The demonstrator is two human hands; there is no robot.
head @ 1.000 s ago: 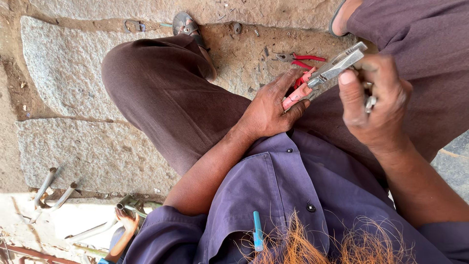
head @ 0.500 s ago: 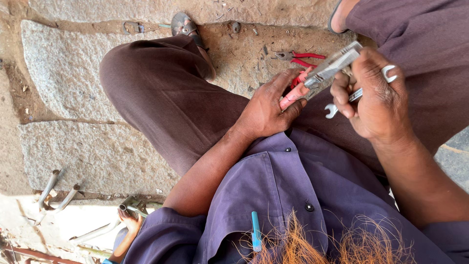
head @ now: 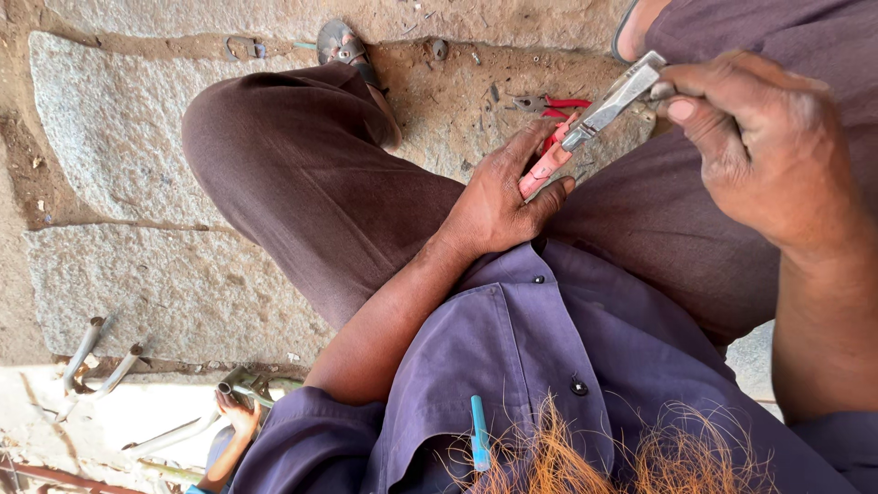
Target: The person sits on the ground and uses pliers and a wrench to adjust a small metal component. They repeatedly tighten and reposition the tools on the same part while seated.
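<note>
Both hands grip one pair of pliers (head: 594, 123): left hand (head: 503, 197) wraps the red handles, right hand (head: 759, 146) pinches the metal head, above the lap, over stone paving (head: 119, 137) outdoors.

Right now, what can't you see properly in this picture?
Head view:
- What the right hand pinches: hidden by its fingertips.
- Pliers handles: covered by the left hand.
- Red cutters on the ground: partly behind the pliers.
- Sandal: partly behind the knee.
</note>
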